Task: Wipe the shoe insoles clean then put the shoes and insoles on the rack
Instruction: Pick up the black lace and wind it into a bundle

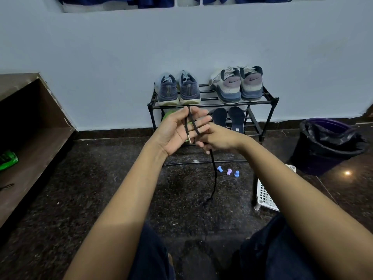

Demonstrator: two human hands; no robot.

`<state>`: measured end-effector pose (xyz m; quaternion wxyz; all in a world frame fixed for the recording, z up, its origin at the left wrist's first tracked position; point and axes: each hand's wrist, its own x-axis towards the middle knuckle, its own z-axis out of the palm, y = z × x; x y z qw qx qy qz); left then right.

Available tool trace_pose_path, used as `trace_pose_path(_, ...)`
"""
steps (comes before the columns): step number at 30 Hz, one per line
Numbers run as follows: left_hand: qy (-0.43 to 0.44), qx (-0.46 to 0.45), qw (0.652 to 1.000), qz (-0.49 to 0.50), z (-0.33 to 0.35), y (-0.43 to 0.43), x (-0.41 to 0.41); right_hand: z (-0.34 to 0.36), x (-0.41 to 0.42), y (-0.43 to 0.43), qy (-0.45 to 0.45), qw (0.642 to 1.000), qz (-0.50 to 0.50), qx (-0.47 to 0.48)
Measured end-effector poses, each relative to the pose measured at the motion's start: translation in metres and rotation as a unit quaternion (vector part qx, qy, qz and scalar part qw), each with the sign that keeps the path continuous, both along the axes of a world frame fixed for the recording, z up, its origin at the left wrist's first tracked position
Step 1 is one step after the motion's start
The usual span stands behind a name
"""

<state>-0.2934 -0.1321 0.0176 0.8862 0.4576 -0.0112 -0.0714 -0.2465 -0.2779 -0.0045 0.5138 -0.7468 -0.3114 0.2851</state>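
Observation:
A black two-tier rack (275,102) stands against the wall. On its top shelf sit a pair of blue shoes (177,89) and a pair of grey shoes (238,85), heels toward me. Two dark insoles (229,118) lie on the lower shelf. A green insole (168,116) shows partly behind my left hand. In front of the rack, my left hand (179,132) is palm up and pinches a black shoelace (213,168) looped over its fingers. My right hand (218,139) grips the same lace, whose tail hangs down to the floor.
A black-lined dustbin (327,146) stands at the right. A white plastic basket (264,195) lies near my right forearm. Three small blue and purple plastic caps (228,171) and a black rod (203,163) lie on the dark floor. A brown shelf unit (30,138) is at the left.

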Motion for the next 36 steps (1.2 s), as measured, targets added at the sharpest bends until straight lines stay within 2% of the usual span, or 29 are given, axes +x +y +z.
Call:
trace_pose_path(3, -0.011, -0.002, 0.999, 0.033, 0.000, 0.006, 0.004, 0.003, 0.000, -0.001, 0.011, 1.000, 0.026, -0.008)
trace_pose_path(8, -0.018, 0.004, 0.996, 0.087, 0.001, 0.018, 0.009, 0.006, -0.001, -0.005, -0.004, 0.992, 0.096, -0.079)
trace_pose_path(12, -0.010, 0.029, 0.994, 0.102, -0.001, 0.021, 0.011, 0.006, 0.004, -0.010, -0.079, 0.977, 0.126, -0.155)
trace_pose_path(14, -0.008, 0.030, 0.994, 0.102, -0.001, 0.021, 0.011, 0.007, 0.005, -0.013, -0.065, 0.982, 0.101, -0.148)
trace_pose_path(20, -0.014, 0.019, 0.994, 0.111, -0.002, 0.028, 0.014, 0.006, 0.002, -0.014, 0.084, 0.995, 0.022, -0.053)
trace_pose_path(24, -0.022, 0.006, 0.992, 0.125, -0.002, 0.032, 0.015, 0.012, -0.002, -0.013, 0.020, 0.998, 0.030, -0.042)
trace_pose_path(27, -0.024, 0.002, 0.991, 0.134, -0.002, 0.033, 0.016, 0.016, -0.002, -0.014, 0.008, 0.998, 0.055, -0.024)
trace_pose_path(36, -0.031, -0.013, 0.988, 0.149, 0.000, 0.032, 0.015, 0.019, -0.005, -0.017, -0.011, 0.991, 0.082, -0.105)
